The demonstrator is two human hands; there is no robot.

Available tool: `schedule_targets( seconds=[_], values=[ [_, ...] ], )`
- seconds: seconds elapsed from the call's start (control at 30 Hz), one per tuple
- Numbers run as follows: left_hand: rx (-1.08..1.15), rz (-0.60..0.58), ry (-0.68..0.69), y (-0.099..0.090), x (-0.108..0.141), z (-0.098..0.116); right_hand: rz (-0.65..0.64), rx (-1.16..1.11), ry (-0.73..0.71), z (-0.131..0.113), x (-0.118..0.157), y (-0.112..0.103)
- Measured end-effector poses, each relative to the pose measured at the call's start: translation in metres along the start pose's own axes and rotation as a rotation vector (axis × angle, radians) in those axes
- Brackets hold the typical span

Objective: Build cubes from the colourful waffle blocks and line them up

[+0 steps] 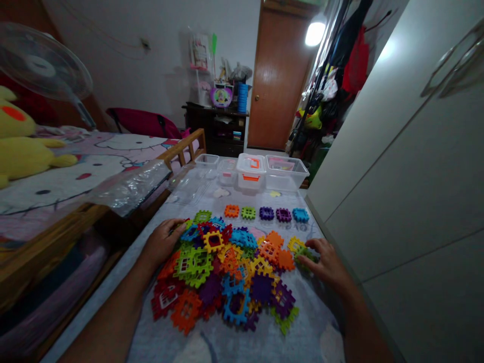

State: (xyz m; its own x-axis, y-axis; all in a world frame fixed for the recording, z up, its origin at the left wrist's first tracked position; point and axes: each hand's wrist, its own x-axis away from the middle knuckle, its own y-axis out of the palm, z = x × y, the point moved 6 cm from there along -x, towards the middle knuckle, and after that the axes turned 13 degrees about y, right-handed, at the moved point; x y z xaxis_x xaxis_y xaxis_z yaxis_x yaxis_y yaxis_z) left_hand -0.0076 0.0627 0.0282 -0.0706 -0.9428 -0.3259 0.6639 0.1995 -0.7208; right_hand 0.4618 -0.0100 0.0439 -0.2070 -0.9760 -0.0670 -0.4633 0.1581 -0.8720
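Note:
A heap of colourful plastic interlocking tiles (pixel 236 272) with notched edges covers the middle of the cloth-covered table (pixel 212 348). My left hand (pixel 166 241) rests at the heap's upper left edge, fingers stretched out against the tiles there. At the right side, my right hand (pixel 323 257) has thumb and fingers around a green tile (pixel 305 258), beside a yellow tile (pixel 295 244). Behind the heap, a row of separate tiles lies flat: an orange tile (pixel 232 211), a green one, a dark purple one, a purple one and a blue tile (pixel 301 215).
Clear plastic boxes stand at the table's far end, among them a lidded box (pixel 251 176) with orange latches and a larger open bin (pixel 285 176). A wooden bed rail (pixel 185 143) borders the left; a white cabinet (pixel 397 176) borders the right.

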Motion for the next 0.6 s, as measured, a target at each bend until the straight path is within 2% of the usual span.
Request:
schedule_targets(
  seconds=[0.1,0.43,0.6],
  values=[
    [0.006,0.012,-0.003,-0.0001,0.0005,0.0007,-0.069,0.02,0.012,0.0009,0.0035,0.004],
    [0.027,0.009,0.007,-0.0006,0.0008,0.0022,-0.08,-0.01,0.021,0.0002,0.0055,-0.0006],
    [0.042,0.016,0.004,-0.0007,0.0014,0.0027,-0.076,0.045,0.005,-0.0009,0.0057,0.0019]
  ],
)
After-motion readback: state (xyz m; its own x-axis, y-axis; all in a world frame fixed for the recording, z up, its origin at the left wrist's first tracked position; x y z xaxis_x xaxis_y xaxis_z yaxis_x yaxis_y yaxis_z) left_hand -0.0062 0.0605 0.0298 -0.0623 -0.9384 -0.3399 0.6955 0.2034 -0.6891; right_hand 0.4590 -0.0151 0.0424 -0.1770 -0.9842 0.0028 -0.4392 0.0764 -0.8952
